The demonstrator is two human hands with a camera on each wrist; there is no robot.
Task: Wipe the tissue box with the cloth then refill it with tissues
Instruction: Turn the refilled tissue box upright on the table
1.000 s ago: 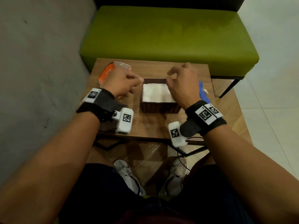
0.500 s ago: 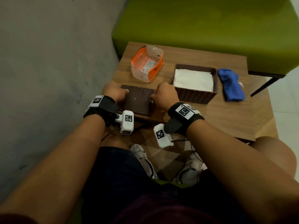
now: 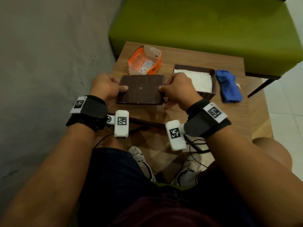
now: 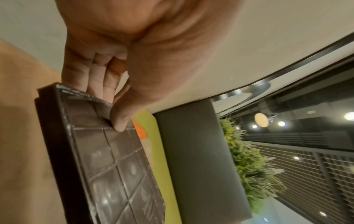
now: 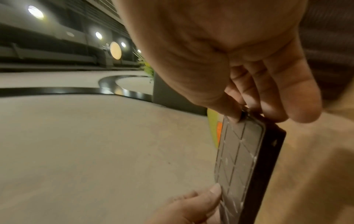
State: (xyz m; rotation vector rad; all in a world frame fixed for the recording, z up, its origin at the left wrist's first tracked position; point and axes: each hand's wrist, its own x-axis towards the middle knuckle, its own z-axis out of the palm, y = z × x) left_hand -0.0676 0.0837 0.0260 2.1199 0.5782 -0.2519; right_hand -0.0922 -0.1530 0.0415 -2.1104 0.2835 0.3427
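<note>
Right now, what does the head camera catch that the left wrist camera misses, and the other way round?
Only the head view shows the open tissue box filled with white tissues, the blue cloth and the right hand. Only the left wrist view shows a leafy plant and ceiling lights. Both show the left hand gripping the dark lid.

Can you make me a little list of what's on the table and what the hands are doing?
lid: dark brown, inner side up, held at both ends
left hand: grips the lid's left end
right hand: grips the lid's right end
tissue box: open, white tissues inside
cloth: blue, bunched, right of the box
tissue pack: orange, opened, behind the lid
table: wooden
</note>
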